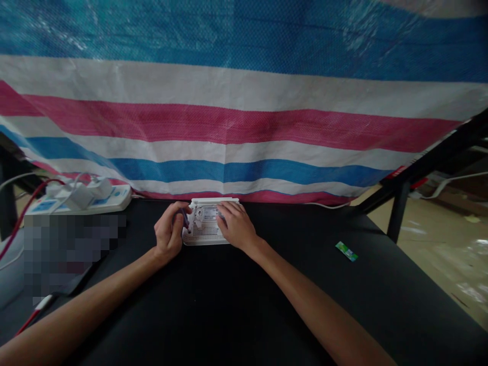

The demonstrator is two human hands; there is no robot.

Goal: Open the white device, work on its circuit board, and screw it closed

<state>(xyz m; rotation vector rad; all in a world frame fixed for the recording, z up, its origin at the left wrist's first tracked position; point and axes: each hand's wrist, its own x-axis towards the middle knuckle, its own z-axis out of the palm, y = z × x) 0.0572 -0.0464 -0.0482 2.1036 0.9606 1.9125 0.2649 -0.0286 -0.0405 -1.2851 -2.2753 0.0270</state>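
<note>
A white router-like box (206,238) lies flat on the black table, its vented, labelled side facing up. My left hand (168,230) is closed around a slim dark purple screwdriver (185,218) at the box's left edge. The tool's lower end comes down near the box's front left corner; whether it sits in a hole I cannot tell. Over the right part of the box lies my right hand (238,224), its fingers stretched across the label and covering that side.
A white power strip (120,198) with plugs stands at the back left, beside a blurred-out dark flat object (72,251). A small green packet (346,251) lies on the right of the table. Behind hangs a striped plastic sheet (229,127); a black metal frame (400,208) rises at right.
</note>
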